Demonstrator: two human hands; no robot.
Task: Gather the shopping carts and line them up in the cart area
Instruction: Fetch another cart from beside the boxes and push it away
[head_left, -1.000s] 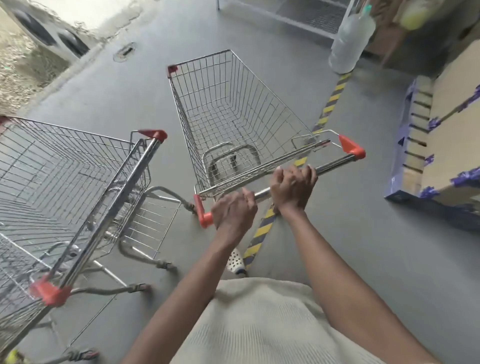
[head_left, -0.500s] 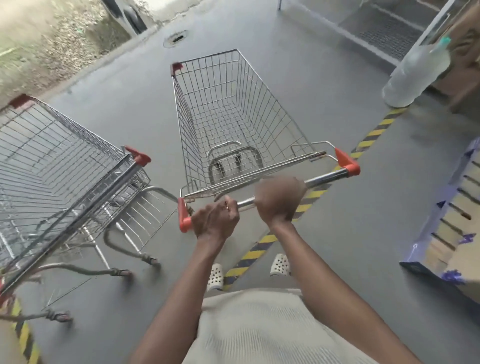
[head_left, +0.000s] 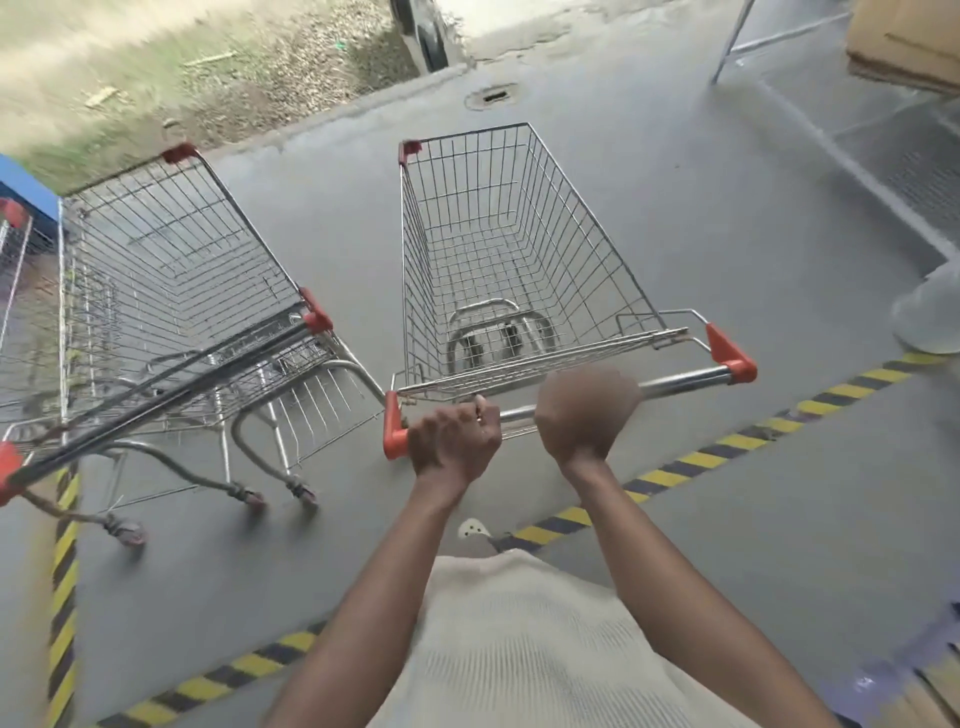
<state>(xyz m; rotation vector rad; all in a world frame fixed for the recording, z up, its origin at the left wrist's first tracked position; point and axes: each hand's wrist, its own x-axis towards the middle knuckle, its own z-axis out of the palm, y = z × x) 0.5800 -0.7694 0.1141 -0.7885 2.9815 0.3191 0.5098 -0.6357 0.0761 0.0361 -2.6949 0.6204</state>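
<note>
Head view: the left hand (head_left: 454, 441) grips the chrome handle bar (head_left: 680, 382) of the held cart (head_left: 509, 249), fingers curled round the tube just beside its left orange end cap (head_left: 393, 431). The right hand (head_left: 587, 415) sits on the same bar, close to the left hand. It is blurred, but it reads as a fist closed over the tube. The held cart stands on the grey concrete floor (head_left: 753, 249) straight ahead of the person, its wire basket pointing away towards a round drain cover (head_left: 491, 96). A second cart (head_left: 171, 291) stands just to its left, angled slightly away, with its near corner close to the held cart's left end cap but apart from it. Yellow-and-black hazard tape (head_left: 727, 452) runs diagonally across the floor under the held cart's handle bar, and another strip (head_left: 65, 582) runs along the left edge beneath the second cart's handle. A white perforated shoe (head_left: 474, 529) shows above the cream knit top (head_left: 519, 649). A cardboard box (head_left: 904, 41) sits at the upper right.
</note>
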